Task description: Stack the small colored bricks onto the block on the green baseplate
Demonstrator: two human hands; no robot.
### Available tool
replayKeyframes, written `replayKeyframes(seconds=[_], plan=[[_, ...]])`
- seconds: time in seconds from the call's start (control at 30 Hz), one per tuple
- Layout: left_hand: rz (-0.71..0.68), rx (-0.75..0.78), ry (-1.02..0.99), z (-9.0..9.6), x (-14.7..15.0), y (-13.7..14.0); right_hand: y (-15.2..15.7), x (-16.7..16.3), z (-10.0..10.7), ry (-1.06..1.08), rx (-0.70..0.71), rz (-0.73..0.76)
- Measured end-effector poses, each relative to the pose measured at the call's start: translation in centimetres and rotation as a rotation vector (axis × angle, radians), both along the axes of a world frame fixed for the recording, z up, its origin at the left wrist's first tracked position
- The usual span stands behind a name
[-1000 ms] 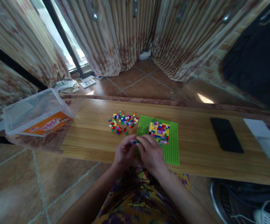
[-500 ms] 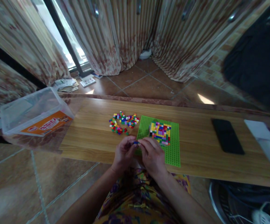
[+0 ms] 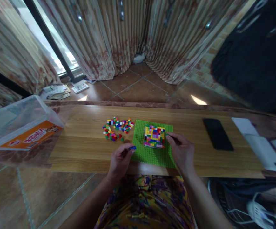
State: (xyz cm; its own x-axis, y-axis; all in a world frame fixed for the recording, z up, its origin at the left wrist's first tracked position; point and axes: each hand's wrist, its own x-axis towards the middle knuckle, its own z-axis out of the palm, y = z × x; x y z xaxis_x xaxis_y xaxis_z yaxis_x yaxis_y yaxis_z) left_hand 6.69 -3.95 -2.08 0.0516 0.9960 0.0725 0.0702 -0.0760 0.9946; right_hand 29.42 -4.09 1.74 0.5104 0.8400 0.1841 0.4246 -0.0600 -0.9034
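Observation:
My left hand (image 3: 120, 159) pinches a small blue toy brick (image 3: 133, 148) between thumb and fingertips, over the left front edge of the green baseplate (image 3: 155, 157). On that studded plate stands a low, square block of many-coloured bricks (image 3: 154, 136). My right hand (image 3: 182, 151) is at the right side of this block, thumb and fingers pinched together. A bit of green shows at its fingertips, too small to tell whether it is a brick. Left of the plate lies a loose pile of small coloured bricks (image 3: 112, 136).
A clear plastic box (image 3: 44, 109) with an orange label stands at the left end of the wooden table (image 3: 80, 143). On the right lie a black phone-like slab (image 3: 217, 133) and white items (image 3: 263, 151). Curtains (image 3: 99, 47) hang beyond the table.
My hands were together at the plate's front left; now they are apart. The right one has gone right to the brick block's side, while the left keeps the blue brick. The camera view has shifted.

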Motion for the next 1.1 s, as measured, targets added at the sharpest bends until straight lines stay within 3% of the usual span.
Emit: replayKeyframes(seconds=[0.53,1.1], plan=[[-0.029,0.057,0.139,0.3,-0.1,0.1,1.7,-0.1,-0.1,0.006,-0.055,0.018],[-0.038,0.032,0.155,0.2,-0.1,0.0,2.5,0.3,-0.7,0.187,-0.026,-0.028]])
